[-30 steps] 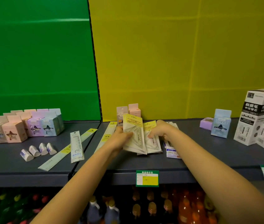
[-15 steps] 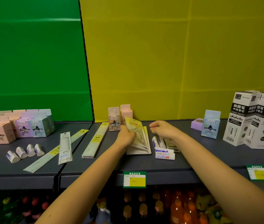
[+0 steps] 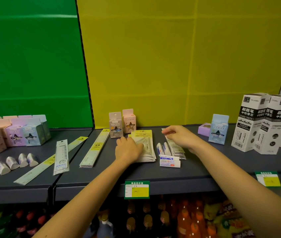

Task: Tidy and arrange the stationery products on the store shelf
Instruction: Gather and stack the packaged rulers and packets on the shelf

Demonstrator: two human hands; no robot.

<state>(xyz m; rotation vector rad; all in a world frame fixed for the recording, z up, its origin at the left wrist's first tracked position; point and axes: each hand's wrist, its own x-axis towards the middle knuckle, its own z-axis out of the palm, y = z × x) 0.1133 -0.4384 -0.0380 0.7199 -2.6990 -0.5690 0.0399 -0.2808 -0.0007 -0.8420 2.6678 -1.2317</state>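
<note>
A stack of set-square packets [image 3: 145, 143] with yellow headers lies flat on the dark shelf [image 3: 205, 162]. My left hand [image 3: 127, 150] rests on its left half, fingers straight. Just right of it, my right hand [image 3: 179, 136] hovers low over a pile of thin packets [image 3: 176, 149], with its loosely curled fingertips touching the pile's far end. Between the two piles stand two white erasers [image 3: 162, 148], and boxed erasers [image 3: 169, 163] lie in front.
Long rulers [image 3: 95, 148] [image 3: 61, 157] lie to the left, beside small wrapped erasers [image 3: 16, 163] and star-window boxes [image 3: 16, 134]. Two such boxes [image 3: 121, 124] stand behind the stack. At right are a blue box [image 3: 218, 129] and tall white refill boxes [image 3: 263, 124]. Bottles fill the shelf below.
The set-square stack, held tilted up between both hands a second ago, now lies flat under my left hand. My right hand has let go and moved right to the thin packets.
</note>
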